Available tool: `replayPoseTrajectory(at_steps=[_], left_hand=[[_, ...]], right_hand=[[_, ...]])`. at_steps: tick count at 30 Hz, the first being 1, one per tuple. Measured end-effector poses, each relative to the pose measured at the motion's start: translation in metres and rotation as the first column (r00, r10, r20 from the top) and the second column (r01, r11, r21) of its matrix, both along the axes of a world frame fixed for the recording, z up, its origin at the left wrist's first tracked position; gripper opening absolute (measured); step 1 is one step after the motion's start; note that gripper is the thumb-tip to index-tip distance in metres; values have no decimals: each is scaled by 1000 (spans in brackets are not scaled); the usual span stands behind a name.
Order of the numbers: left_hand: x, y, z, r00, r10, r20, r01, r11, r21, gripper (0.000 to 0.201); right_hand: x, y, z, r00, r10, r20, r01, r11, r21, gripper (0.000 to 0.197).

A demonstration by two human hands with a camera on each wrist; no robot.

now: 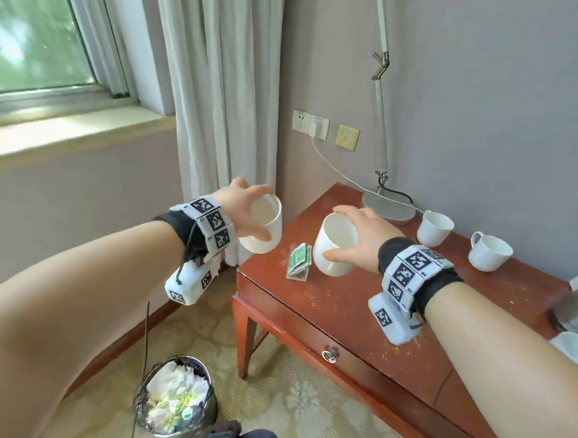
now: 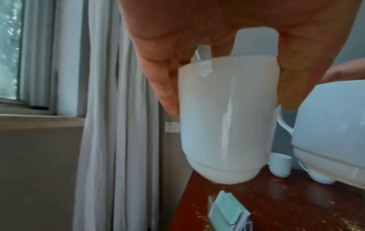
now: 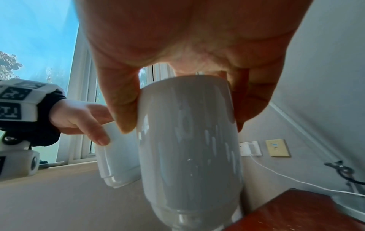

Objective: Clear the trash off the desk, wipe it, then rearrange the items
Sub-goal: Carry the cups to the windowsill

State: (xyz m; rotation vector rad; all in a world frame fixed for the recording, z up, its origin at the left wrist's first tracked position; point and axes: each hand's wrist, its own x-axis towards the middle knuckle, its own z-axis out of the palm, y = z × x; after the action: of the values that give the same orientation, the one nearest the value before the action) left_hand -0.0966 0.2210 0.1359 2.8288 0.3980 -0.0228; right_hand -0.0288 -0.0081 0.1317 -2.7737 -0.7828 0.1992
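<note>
My left hand (image 1: 245,210) grips a white handleless cup (image 1: 270,218) by its rim, in the air just off the left edge of the red-brown desk (image 1: 360,308). In the left wrist view the fingers (image 2: 164,87) and thumb pinch that cup (image 2: 227,125) from above. My right hand (image 1: 363,235) grips a second white cup (image 1: 332,268) the same way, above the desk's left part; the right wrist view shows this cup (image 3: 187,148) hanging upright. A small stack of green packets (image 1: 299,259) lies on the desk between the two cups. Yellowish crumbs are scattered over the desk top.
Two white handled cups (image 1: 434,228) (image 1: 490,249) stand at the back right, next to a lamp base (image 1: 389,205) with a white cable. On the floor left of the desk, a round bin (image 1: 177,399) holds crumpled tissue. Curtain and wall sockets lie behind.
</note>
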Motion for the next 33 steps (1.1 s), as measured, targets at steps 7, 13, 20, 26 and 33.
replayPoseTrajectory(at_steps=[7,13,20,26,33], left_hand=[[-78,106,15,995,103,8,-103,995,7,86],[-100,183,23,977,212,33,-212,977,-12,86],[-66,276,38,936,337,98,-334,941,-52,83],[-8,359,57,866,477,151,-474,879,-57,76],[52,452,73,836,531,134,-534,845,-16,81]], right_hand=[[-42,117,9,997,67,-35,-61,985,159,86],[-39,204,21,985,170,-19,-163,966,199,84],[17,310,30,959,283,-23,-270,934,236,81],[91,415,52,936,351,-33,-328,902,282,84],[150,524,79,911,412,-8,-394,876,278,85]])
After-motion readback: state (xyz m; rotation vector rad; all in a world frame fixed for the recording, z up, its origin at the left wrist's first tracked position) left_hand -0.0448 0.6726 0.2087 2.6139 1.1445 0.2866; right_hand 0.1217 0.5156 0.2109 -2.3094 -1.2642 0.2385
